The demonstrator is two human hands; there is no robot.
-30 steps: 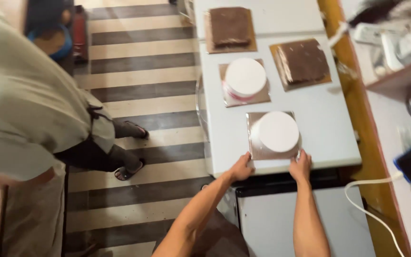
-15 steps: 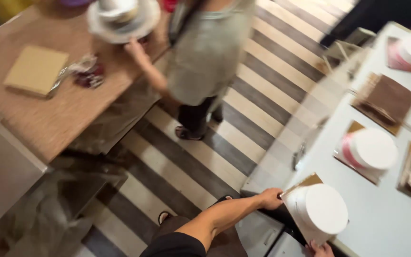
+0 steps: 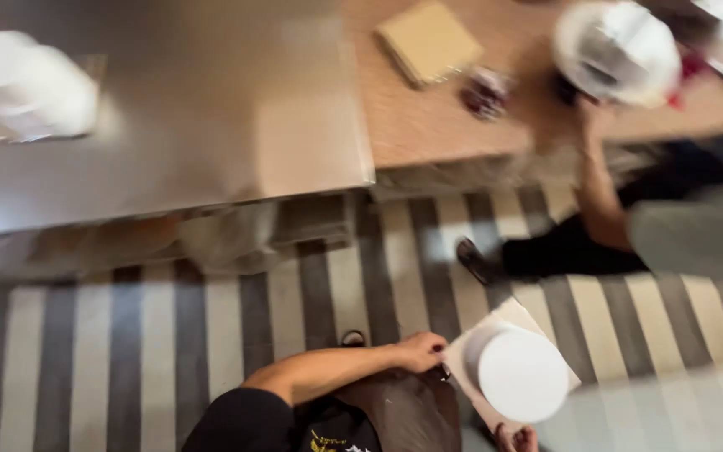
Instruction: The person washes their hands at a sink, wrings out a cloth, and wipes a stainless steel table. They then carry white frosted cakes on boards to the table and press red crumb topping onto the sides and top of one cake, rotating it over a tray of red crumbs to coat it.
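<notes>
Left hand (image 3: 418, 351) clenched on the left edge of the square cake board (image 3: 504, 335), lower centre-right of frame. White round cake (image 3: 522, 373) sits on it. Right hand (image 3: 519, 438) under the board's lower edge, mostly cropped; grip can't tell. Left hand is nearer.

Cake (image 3: 522, 373) on board (image 3: 465, 353) between left hand (image 3: 420, 351) and right hand (image 3: 519, 438); metal table (image 3: 161, 134) beyond, across striped floor (image 3: 127, 351).

Single head view, steeply downward, close over striped floor (image 3: 169, 351), somewhat blurred.
</notes>
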